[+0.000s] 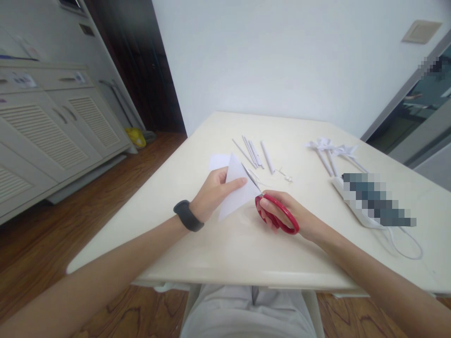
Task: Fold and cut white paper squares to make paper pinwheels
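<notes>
My left hand (214, 192) pinches a folded, triangular piece of white paper (237, 195) with the thumb on top, above the table. Red-handled scissors (287, 218) are in my right hand (278, 206), their blades lying along the paper's upper right edge. Whether the blades are parted is hard to make out. Beyond the paper on the table lie several thin rolled paper sticks (252, 151) and one thicker paper roll (268, 157). Another white paper sheet (217, 162) shows partly behind my left hand.
White paper pinwheel-like shapes on sticks (326, 145) lie at the right, beside a white pouch (352, 202) with a cord loop and a blurred-out area. Thin white string (287, 177) lies near the rolls. The table (197, 263) meets a wall at the back.
</notes>
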Available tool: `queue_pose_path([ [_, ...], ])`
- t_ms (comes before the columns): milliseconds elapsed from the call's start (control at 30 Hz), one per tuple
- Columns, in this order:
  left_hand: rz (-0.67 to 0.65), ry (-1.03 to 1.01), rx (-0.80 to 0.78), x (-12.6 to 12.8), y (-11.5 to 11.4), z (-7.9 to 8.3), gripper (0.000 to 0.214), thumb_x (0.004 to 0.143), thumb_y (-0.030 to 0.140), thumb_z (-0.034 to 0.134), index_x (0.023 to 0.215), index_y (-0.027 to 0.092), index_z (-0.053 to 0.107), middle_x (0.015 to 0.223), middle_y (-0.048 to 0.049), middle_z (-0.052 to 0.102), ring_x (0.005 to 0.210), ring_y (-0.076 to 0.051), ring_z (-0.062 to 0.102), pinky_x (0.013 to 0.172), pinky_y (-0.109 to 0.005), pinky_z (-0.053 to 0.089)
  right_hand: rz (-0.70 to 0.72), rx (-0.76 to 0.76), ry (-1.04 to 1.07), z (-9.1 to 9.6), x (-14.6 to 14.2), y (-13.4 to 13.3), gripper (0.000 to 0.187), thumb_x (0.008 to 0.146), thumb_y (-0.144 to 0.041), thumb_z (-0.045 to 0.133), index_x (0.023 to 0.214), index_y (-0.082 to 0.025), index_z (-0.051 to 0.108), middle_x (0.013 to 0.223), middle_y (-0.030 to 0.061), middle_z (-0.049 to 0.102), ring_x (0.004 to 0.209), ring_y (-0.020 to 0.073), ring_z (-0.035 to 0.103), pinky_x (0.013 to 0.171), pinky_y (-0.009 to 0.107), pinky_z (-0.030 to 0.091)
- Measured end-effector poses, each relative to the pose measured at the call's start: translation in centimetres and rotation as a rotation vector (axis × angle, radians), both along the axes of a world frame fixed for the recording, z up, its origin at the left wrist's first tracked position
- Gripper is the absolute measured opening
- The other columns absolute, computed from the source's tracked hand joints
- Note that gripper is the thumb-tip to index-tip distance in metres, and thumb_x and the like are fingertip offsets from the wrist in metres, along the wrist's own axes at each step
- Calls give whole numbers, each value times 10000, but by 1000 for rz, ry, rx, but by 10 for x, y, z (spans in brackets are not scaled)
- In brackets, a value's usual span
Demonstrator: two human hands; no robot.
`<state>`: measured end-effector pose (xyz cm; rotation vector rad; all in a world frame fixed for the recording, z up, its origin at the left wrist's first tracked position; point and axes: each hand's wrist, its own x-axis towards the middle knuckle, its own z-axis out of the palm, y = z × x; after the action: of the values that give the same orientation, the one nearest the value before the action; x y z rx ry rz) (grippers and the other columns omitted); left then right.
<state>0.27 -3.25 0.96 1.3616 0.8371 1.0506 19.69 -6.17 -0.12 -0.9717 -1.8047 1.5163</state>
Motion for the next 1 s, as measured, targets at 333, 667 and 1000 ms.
queue_pose_path([
  [333, 11, -75, 7, 0, 1, -1, 210, 746, 307, 623, 875, 143, 642, 881, -62, 685, 769, -203, 628, 711, -300, 472, -55, -14, -32, -1, 0, -5, 279, 860, -423, 464, 714, -189, 428, 603, -40, 460, 457, 80, 449, 423, 208, 327],
  [667, -2, -90, -35, 8, -8, -5, 215, 723, 328, 640, 835, 144, 646, 862, -58, 683, 757, -208, 625, 706, -316, 473, -42, 30, -104, -1, 1, -5, 338, 872, -486, 406, 688, -203, 380, 566, -30, 443, 467, 101, 384, 459, 242, 312],
  [1000, -35, -149, -97, 11, -11, -8, 203, 738, 305, 629, 864, 146, 641, 887, -65, 681, 785, -215, 629, 754, -336, 473, -37, 8, -64, -1, -1, -8, 359, 886, -485, 378, 670, -198, 388, 556, -34, 440, 455, 96, 385, 455, 242, 293],
])
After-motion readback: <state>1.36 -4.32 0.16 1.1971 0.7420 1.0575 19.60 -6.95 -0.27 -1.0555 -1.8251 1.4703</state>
